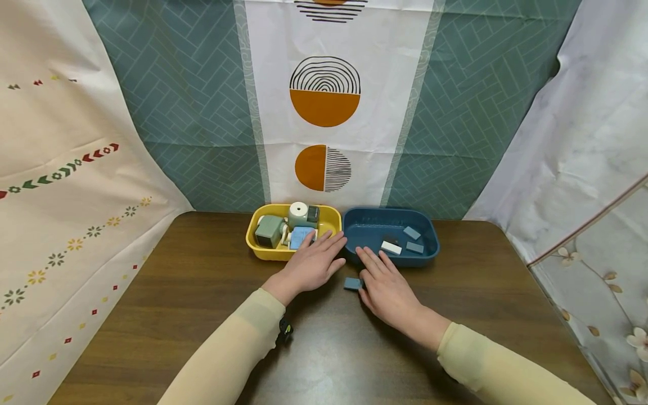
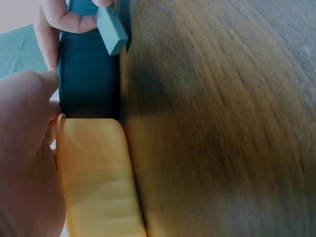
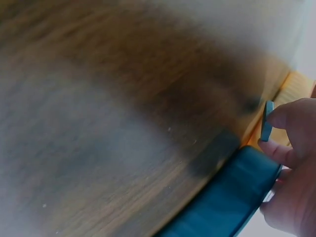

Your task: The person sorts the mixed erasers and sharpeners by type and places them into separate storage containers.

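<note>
My right hand (image 1: 390,289) pinches a small blue-grey rectangular block (image 1: 352,283) between thumb and finger, in front of the trays. In the right wrist view the block (image 3: 267,121) shows edge-on at the fingertips; the left wrist view shows it tilted beside the dark blue tray (image 2: 89,74). The other right fingers reach over that tray's front rim. My left hand (image 1: 309,267) lies with fingers extended over the front right part of the yellow tray (image 1: 270,255), holding nothing. Its fingers partly cover a light blue piece (image 1: 301,236) inside.
Inside the dark blue tray are a white block (image 1: 391,247), a black piece (image 1: 392,240) and two blue-grey blocks (image 1: 415,247). The yellow tray holds a green-and-black piece (image 1: 270,230) and a white-topped round piece (image 1: 298,212). Both trays stand side by side at the wooden table's (image 1: 202,292) back edge.
</note>
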Demonstrator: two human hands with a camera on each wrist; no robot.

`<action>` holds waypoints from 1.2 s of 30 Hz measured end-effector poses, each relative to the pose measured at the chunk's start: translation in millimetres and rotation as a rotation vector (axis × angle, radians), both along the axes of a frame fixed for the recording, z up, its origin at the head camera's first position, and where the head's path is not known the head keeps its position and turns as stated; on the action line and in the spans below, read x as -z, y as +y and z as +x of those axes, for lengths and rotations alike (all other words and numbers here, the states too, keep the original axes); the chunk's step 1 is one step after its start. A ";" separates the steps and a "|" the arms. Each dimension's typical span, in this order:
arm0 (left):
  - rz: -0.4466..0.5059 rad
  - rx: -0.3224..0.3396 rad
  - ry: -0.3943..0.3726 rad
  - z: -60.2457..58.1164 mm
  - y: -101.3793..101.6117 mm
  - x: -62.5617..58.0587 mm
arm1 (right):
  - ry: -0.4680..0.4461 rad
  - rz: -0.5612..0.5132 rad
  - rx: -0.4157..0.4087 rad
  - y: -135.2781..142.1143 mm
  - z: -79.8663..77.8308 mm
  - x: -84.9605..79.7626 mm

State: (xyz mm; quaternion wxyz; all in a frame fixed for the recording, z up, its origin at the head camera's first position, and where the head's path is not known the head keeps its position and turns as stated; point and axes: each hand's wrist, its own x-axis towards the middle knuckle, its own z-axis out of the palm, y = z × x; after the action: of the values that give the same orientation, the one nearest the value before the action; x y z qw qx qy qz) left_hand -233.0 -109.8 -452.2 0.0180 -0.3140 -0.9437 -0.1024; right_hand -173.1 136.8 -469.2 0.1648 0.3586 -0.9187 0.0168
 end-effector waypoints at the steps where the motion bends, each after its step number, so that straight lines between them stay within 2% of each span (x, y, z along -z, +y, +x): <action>1: 0.000 0.000 0.000 -0.1 0.1 0.1 | -0.003 0.002 -0.001 0.9 0.2 -0.3; 8: -0.016 -0.006 0.005 0.4 0.6 -2.1 | -0.031 -0.001 0.015 9.7 5.4 -3.4; 18: -0.039 -0.011 -0.001 1.4 0.6 -3.0 | -0.010 -0.038 0.035 28.3 11.7 -9.9; 24: -0.030 -0.008 -0.007 0.0 -0.1 -2.2 | -0.015 -0.065 0.063 38.8 10.8 -21.7; 36: -0.024 0.003 -0.012 1.4 0.6 -4.4 | 0.130 -0.148 0.037 61.9 -0.3 -43.2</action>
State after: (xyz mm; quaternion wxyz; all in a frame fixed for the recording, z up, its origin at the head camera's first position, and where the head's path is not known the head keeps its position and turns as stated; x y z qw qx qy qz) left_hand -231.6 -109.2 -447.7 0.0083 -0.3149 -0.9445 -0.0931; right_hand -173.4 198.7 -426.0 0.2504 0.3286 -0.9088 0.0584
